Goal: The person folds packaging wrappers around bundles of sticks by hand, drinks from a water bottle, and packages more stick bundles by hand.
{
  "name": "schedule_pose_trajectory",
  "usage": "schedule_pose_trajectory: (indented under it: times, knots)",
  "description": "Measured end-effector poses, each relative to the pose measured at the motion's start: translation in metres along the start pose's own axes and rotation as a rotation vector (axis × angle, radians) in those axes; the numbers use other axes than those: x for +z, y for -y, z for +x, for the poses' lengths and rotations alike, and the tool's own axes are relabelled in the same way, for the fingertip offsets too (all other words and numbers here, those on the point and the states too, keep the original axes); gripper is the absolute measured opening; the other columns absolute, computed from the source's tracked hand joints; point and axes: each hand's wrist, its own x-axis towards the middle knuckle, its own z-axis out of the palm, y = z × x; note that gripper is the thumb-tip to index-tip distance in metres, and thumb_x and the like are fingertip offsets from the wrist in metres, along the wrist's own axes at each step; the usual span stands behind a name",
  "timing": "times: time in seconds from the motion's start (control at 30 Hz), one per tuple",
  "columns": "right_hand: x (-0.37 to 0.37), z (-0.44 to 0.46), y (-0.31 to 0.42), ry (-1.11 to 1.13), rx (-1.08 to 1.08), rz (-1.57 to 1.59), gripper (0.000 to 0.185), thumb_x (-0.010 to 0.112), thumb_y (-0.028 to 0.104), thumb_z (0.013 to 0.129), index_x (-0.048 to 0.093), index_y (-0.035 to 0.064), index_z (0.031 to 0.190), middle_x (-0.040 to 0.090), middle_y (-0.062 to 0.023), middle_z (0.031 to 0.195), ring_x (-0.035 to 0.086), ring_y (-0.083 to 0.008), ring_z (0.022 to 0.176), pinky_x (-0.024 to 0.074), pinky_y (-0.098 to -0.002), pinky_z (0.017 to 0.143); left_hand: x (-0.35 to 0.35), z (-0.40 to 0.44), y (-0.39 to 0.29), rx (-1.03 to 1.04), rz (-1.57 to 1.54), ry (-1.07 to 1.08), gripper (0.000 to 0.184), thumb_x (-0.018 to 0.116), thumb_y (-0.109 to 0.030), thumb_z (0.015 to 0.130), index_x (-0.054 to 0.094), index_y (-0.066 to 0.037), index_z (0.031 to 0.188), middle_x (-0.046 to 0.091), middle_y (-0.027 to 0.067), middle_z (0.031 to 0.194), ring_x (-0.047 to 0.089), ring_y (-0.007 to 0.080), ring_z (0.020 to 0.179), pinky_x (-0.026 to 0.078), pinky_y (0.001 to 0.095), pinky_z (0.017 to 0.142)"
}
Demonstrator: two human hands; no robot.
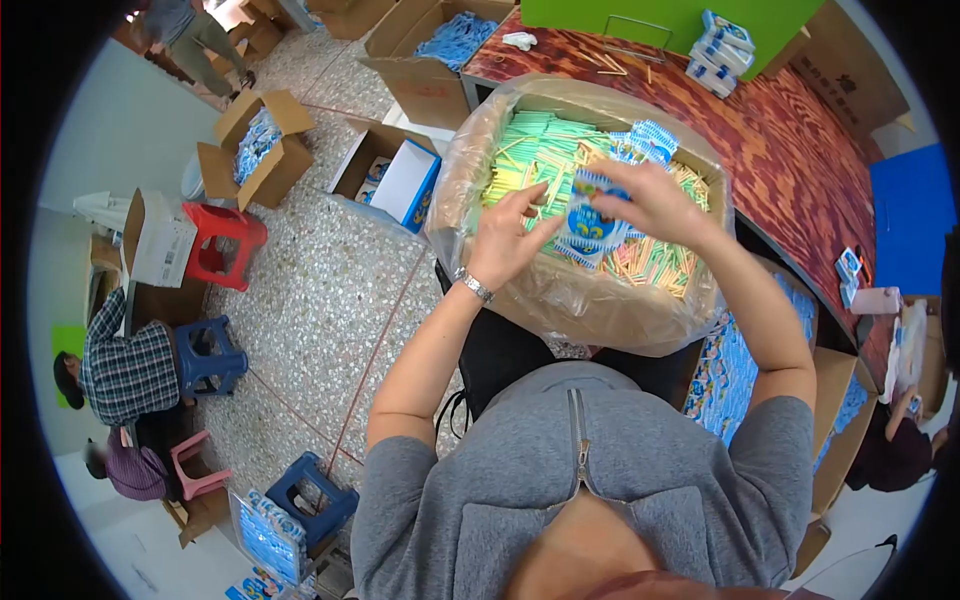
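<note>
A large carton [470,170] lined with clear plastic holds green, yellow and pink sticks [540,150] and some blue-and-white packets [645,143]. Over its middle, my right hand [650,200] holds a blue-and-white packet [590,215] between thumb and fingers. Just left of that packet is my left hand [510,235], with its thumb and fingers apart and curved above the sticks. Nothing shows in its grasp.
Behind the carton is a red-brown patterned table [750,140] with stacked packets [720,55]. Open boxes of packets stand left [258,145] and right [728,370]. A red stool [222,245] and seated people [130,370] are at the left.
</note>
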Motion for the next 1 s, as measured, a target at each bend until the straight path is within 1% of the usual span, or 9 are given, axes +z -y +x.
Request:
schedule_pose_trajectory:
  times: [0.03, 0.17, 0.27, 0.37, 0.47, 0.57, 0.67, 0.77, 1.0]
  knots:
    - [0.017, -0.008, -0.020, -0.061, -0.046, -0.015, 0.036, 0.067, 0.021, 0.085, 0.060, 0.0058, 0.117, 0.068, -0.0175, 0.096, 0.067, -0.0348, 0.083, 0.0542, -0.0414, 0.073, 0.003, 0.001, 0.001, -0.072, 0.060, 0.140, 0.063, 0.077, -0.029, 0.078, 0.054, 0.002, 0.128, 0.065, 0.0188, 0.109, 0.066, 0.0285, 0.093, 0.053, 0.0364, 0.080]
    - [0.042, -0.021, -0.035, -0.105, 0.153, -0.109, 0.040, 0.068, 0.020, 0.086, 0.058, 0.0062, 0.122, 0.067, -0.0158, 0.099, 0.066, -0.0327, 0.088, 0.0534, -0.0396, 0.076, 0.037, 0.008, 0.001, -0.047, 0.162, 0.261, 0.083, 0.080, -0.028, 0.074, 0.039, 0.008, 0.136, 0.060, 0.0270, 0.114, 0.058, 0.0382, 0.107, 0.047, 0.0433, 0.092]
    - [0.027, -0.018, -0.050, -0.250, 0.116, -0.317, 0.041, 0.068, 0.023, 0.086, 0.057, 0.0081, 0.124, 0.066, -0.0140, 0.101, 0.064, -0.0320, 0.092, 0.0522, -0.0409, 0.078, 0.051, 0.013, -0.007, -0.042, 0.259, 0.275, 0.084, 0.081, -0.024, 0.072, 0.039, 0.009, 0.136, 0.059, 0.0271, 0.115, 0.058, 0.0391, 0.107, 0.047, 0.0430, 0.092]
    - [-0.007, -0.010, -0.118, -0.667, 0.164, -0.406, 0.047, 0.064, 0.033, 0.088, 0.053, 0.0108, 0.128, 0.065, -0.0168, 0.107, 0.060, -0.0360, 0.104, 0.0451, -0.0444, 0.093, 0.053, 0.014, -0.004, -0.047, 0.244, 0.270, 0.086, 0.083, -0.022, 0.070, 0.038, 0.009, 0.136, 0.060, 0.0275, 0.115, 0.058, 0.0395, 0.107, 0.047, 0.0431, 0.092]
    - [-0.033, -0.005, -0.136, -0.344, 0.686, -0.440, 0.042, 0.065, 0.031, 0.087, 0.058, 0.0071, 0.121, 0.066, -0.0181, 0.106, 0.060, -0.0370, 0.103, 0.0441, -0.0432, 0.094, 0.050, 0.019, -0.008, -0.096, 0.240, 0.310, 0.087, 0.083, -0.022, 0.069, 0.038, 0.009, 0.137, 0.059, 0.0287, 0.118, 0.057, 0.0395, 0.110, 0.047, 0.0429, 0.093]
    - [-0.039, -0.001, -0.145, -0.228, 0.663, -0.275, 0.035, 0.065, 0.028, 0.087, 0.062, 0.0048, 0.112, 0.066, -0.0195, 0.105, 0.060, -0.0365, 0.103, 0.0448, -0.0436, 0.092, 0.050, 0.021, -0.010, -0.103, 0.242, 0.332, 0.089, 0.083, -0.023, 0.068, 0.038, 0.009, 0.138, 0.059, 0.0281, 0.120, 0.057, 0.0391, 0.112, 0.047, 0.0425, 0.094]
    - [-0.025, 0.000, -0.178, -0.290, 0.496, -0.164, 0.028, 0.062, 0.026, 0.089, 0.063, 0.0034, 0.104, 0.066, -0.0190, 0.103, 0.061, -0.0344, 0.102, 0.0456, -0.0441, 0.089, 0.053, 0.025, -0.002, -0.174, 0.145, 0.358, 0.090, 0.084, -0.023, 0.067, 0.038, 0.009, 0.137, 0.059, 0.0279, 0.120, 0.056, 0.0378, 0.114, 0.047, 0.0412, 0.095]
    - [-0.021, -0.003, -0.168, -0.386, 0.343, -0.205, 0.021, 0.058, 0.021, 0.092, 0.060, 0.0030, 0.103, 0.066, -0.0169, 0.098, 0.062, -0.0322, 0.098, 0.0472, -0.0423, 0.084, 0.052, 0.029, -0.004, -0.187, 0.148, 0.396, 0.092, 0.085, -0.023, 0.065, 0.039, 0.010, 0.137, 0.057, 0.0279, 0.122, 0.056, 0.0367, 0.116, 0.046, 0.0406, 0.095]
    - [-0.026, -0.021, -0.108, -0.251, 0.135, 0.087, 0.015, 0.054, 0.011, 0.093, 0.057, 0.0017, 0.104, 0.063, -0.0135, 0.090, 0.061, -0.0287, 0.086, 0.0474, -0.0350, 0.077, 0.051, 0.025, 0.005, -0.126, 0.064, 0.368, 0.113, 0.087, -0.026, 0.062, 0.020, 0.008, 0.146, 0.054, 0.0273, 0.124, 0.056, 0.0362, 0.114, 0.045, 0.0393, 0.098]
